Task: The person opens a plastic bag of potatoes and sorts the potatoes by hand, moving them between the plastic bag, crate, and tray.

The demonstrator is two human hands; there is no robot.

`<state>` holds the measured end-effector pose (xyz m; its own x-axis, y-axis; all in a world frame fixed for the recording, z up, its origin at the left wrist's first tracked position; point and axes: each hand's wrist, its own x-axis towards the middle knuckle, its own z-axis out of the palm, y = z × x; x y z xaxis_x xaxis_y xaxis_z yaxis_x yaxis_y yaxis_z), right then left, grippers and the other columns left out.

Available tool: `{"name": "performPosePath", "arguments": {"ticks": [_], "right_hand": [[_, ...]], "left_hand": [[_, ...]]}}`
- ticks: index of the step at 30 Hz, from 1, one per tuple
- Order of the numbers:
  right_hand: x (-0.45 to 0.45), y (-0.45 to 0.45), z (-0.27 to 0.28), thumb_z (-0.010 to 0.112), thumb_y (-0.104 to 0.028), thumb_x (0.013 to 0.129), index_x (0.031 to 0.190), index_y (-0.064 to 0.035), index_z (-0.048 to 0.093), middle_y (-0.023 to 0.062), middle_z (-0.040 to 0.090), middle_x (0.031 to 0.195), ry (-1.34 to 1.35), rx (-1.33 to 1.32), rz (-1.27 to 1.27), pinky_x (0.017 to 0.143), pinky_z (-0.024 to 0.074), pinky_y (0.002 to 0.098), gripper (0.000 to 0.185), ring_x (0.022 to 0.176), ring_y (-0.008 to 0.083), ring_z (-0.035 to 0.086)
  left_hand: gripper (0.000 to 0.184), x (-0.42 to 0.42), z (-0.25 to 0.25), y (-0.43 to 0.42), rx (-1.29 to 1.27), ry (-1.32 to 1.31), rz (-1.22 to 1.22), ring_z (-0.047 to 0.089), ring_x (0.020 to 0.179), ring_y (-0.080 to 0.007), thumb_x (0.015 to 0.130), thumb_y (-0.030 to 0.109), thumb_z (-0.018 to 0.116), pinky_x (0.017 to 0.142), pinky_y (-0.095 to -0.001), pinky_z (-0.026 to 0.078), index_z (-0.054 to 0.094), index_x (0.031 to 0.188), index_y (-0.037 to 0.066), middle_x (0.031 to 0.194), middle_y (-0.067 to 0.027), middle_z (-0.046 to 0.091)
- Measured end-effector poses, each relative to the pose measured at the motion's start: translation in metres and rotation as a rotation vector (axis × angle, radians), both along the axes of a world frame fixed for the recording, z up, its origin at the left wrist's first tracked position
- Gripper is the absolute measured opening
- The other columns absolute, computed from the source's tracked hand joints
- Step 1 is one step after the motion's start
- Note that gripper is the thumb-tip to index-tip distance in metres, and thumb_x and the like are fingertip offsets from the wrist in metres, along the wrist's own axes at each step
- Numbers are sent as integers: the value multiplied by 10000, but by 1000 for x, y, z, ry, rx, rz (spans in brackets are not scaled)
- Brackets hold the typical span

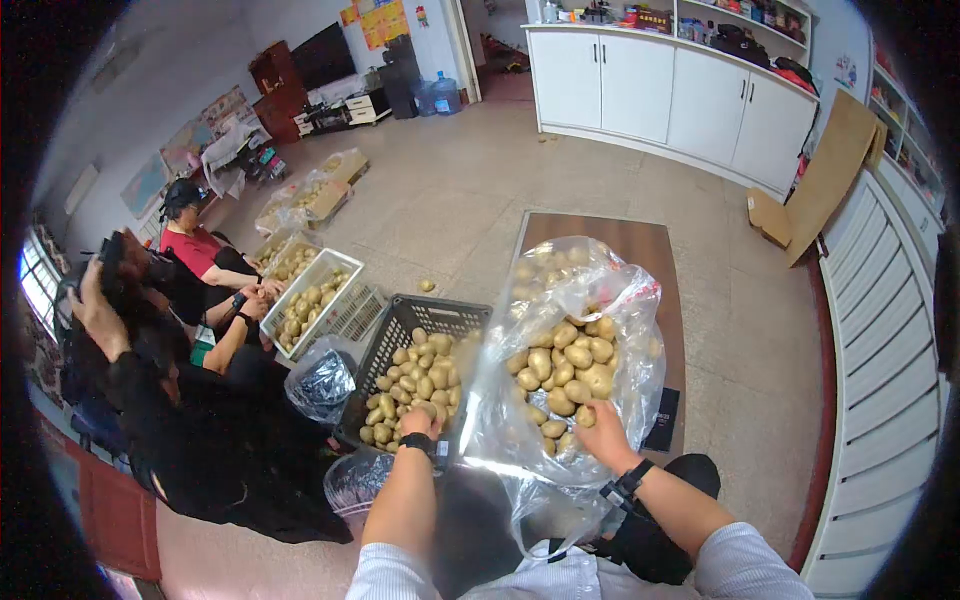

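Currently, the right hand (604, 440) grips 1 potato (586, 416), the left hand (418, 425) another.

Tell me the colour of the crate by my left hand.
The crate is black or very dark grey; the head view shows it.

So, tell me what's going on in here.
Someone is handling potatoes with both hands. The right hand holds one at the clear bag, with many more inside. The left hand is down at those in the black crate; whether it grips one is hard to tell. Off to the left, a person in red is near a white crate of potatoes.
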<state>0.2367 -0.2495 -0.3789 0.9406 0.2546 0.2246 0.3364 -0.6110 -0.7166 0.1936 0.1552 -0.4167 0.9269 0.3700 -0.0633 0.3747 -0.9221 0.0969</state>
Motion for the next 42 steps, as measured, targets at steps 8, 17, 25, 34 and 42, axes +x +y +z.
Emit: {"name": "performPosePath", "arguments": {"ticks": [8, 17, 25, 34, 42], "right_hand": [[43, 14, 181, 745, -148, 777, 1327, -9, 424, 193, 500, 1282, 70, 323, 157, 944, 473, 396, 651, 1181, 308, 530], [28, 27, 366, 697, -15, 805, 1438, -71, 346, 95, 416, 1415, -325, 821, 396, 945, 486, 355, 726, 1235, 232, 489], [55, 59, 160, 705, -38, 801, 1431, -38, 337, 136, 437, 1377, 325, 540, 181, 908, 500, 339, 729, 1123, 217, 553], [52, 76, 154, 692, -25, 817, 1424, -51, 320, 141, 436, 1370, 229, 835, 251, 793, 534, 318, 712, 1055, 200, 579], [51, 58, 186, 689, -39, 839, 1367, -38, 363, 91, 504, 1256, 239, 937, 225, 822, 532, 314, 621, 1053, 189, 582]], "left_hand": [[247, -4, -3, 1, 13, 35, 62, 659, 762, -363, 792, 317, 696, 688, -443, 520, 689, 748, 74, 779, -167, 677], [194, 30, -36, -22, -953, -529, 44, 554, 780, -241, 896, 26, 552, 723, -388, 530, 442, 735, 29, 777, -96, 441], [570, 26, 94, -111, -2061, -518, 512, 567, 1023, -328, 912, 108, 574, 916, -439, 515, 324, 1418, 33, 1303, -180, 471], [509, 32, 148, -171, -2229, -414, 266, 609, 944, -251, 924, 119, 595, 815, -393, 552, 360, 1367, 28, 1220, -138, 525], [316, 38, 219, -167, -2400, -545, 139, 600, 974, -244, 950, 261, 561, 818, -382, 513, 527, 1207, 80, 1140, -112, 602]]}}
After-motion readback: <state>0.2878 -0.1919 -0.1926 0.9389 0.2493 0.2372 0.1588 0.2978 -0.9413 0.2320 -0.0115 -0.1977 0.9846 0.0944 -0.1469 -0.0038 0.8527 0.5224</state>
